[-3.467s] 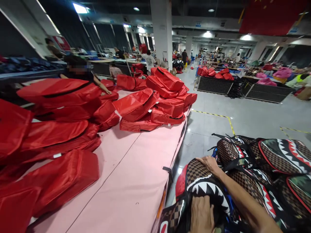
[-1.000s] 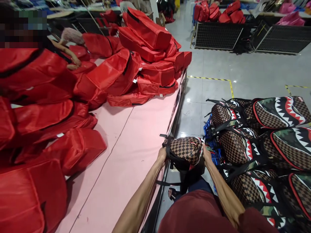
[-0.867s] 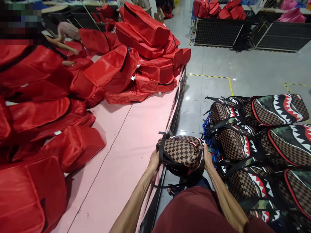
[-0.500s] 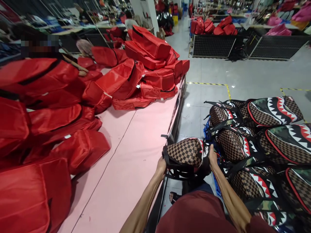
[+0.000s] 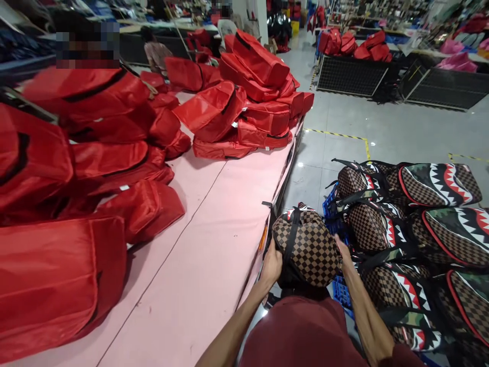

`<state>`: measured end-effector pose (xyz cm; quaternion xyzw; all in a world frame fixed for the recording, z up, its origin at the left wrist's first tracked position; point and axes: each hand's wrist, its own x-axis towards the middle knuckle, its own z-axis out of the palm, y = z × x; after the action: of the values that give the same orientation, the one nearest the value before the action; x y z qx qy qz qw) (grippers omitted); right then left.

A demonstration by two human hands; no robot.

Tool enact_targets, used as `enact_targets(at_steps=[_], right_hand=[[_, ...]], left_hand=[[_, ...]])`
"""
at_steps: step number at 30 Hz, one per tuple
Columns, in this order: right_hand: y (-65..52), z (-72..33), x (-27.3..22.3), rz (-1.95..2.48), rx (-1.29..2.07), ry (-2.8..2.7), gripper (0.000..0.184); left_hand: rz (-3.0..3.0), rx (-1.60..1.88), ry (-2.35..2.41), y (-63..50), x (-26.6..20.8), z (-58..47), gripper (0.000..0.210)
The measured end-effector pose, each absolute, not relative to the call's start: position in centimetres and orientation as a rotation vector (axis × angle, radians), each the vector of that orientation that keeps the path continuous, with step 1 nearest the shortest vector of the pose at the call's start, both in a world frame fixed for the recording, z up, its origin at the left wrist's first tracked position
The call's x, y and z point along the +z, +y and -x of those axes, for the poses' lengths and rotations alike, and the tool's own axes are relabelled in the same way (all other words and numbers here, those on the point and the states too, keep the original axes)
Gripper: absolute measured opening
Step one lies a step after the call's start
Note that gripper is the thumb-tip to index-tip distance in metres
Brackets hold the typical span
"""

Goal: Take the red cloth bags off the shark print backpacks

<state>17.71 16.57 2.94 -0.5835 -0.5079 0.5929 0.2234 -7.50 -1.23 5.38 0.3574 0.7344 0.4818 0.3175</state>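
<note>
The person holds a checkered backpack between both hands, just off the right edge of the pink bench, at about 5 o'clock in the view. The left hand presses on the left side of the bag and the right hand on its right side; the fingers are curled around the bag, so both hands are closed on it, not spread.

Half a second ago the bag lay more flat between the hands, with the shark-teeth print showing at its right end. Now it is turned and lifted a little: the brown checkered face looks up, a black strap runs over it from top to bottom, and only a small part of the teeth print shows at the far end. From this it appears that the bag is being rotated in the hands, not yet set down on the bench.

At 3 o'clock a pile of shark-print backpacks lies on a blue crate, near the right hand. On the bench, from 9 to 12 o'clock, lie heaps of red bags. Another person's arm reaches among them at 11 o'clock.
</note>
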Motion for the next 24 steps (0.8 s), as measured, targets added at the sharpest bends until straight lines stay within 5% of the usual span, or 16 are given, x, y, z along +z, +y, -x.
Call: enact_targets(at_steps=[4,6,9,15,21,24], right_hand=[[19.6,-17.4,9.6,1.323,1.662,-1.721,0.088],[19.5,-17.3,11.4,1.355,1.490,-1.917,0.093],[17.8,-16.6,9.7,1.604,1.337,-1.902,0.102],[14.4,-14.8,2.1,1.735,1.291,-1.858,0.060],[13.9,-15.1,3.0,1.704,1.254,-1.878,0.060],[14.1,-15.2,4.6,1.748,1.277,-1.850,0.060]], left_hand=[[-1.020,1.281,1.943,1.4,8.4,7.3,0.080],[-1.037,1.287,1.923,2.6,8.8,6.6,0.080],[-0.954,1.236,1.885,3.4,7.1,5.6,0.085],[-0.846,1.218,1.821,1.8,2.4,6.4,0.092],[-0.526,1.170,1.726,-1.0,1.3,3.9,0.118],[-0.362,1.088,1.571,-1.7,1.0,1.8,0.097]])
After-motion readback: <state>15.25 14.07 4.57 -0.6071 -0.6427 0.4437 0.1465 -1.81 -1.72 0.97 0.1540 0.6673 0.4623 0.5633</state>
